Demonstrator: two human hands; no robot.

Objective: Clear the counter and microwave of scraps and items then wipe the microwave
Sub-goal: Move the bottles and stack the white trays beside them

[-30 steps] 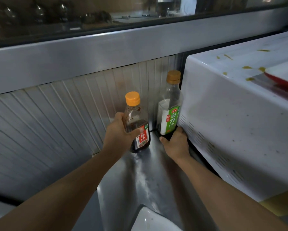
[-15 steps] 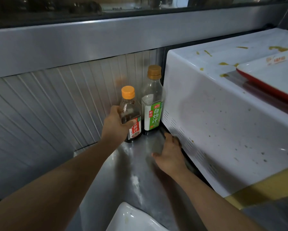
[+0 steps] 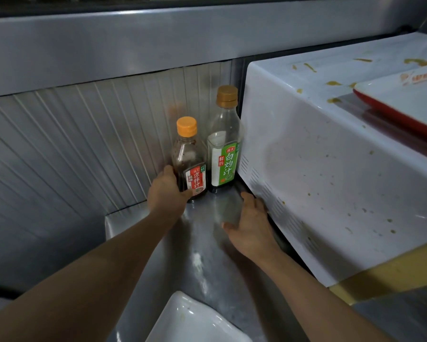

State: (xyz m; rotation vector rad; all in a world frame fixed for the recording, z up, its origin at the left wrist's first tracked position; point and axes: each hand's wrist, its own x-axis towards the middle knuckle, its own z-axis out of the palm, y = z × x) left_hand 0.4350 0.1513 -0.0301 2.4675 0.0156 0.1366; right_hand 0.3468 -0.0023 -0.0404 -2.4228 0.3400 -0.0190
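**A:** ok so what's the left hand [image 3: 166,193] doing?

**B:** it's wrapped round the lower part of the short sauce bottle [image 3: 189,160], the one with the bright orange cap and the red label. Thumb sits across the front under the label, the other fingers curl behind, so you can't really see them. Bottle stands upright on the steel counter [image 3: 202,262], back in the corner against the ribbed wall panel [image 3: 84,144].

**A:** and the taller one?

**B:** the green-label bottle [image 3: 224,141] with the brownish cap is just right of it, the two look like they touch or nearly, can't tell which. It's tight beside the white microwave [image 3: 331,181].

**A:** right hand?

**B:** right hand [image 3: 250,228] is empty, palm down low over the counter, fingers loosely together and pointing toward the microwave's vented bottom edge. Whether the tips touch it, can't tell.

**A:** microwave clean?

**B:** nope, yellowish-brown splatters on its top and side. A red-rimmed white tray [image 3: 405,99] lies on top, and a white dish [image 3: 195,322] sits on the counter at the bottom edge.
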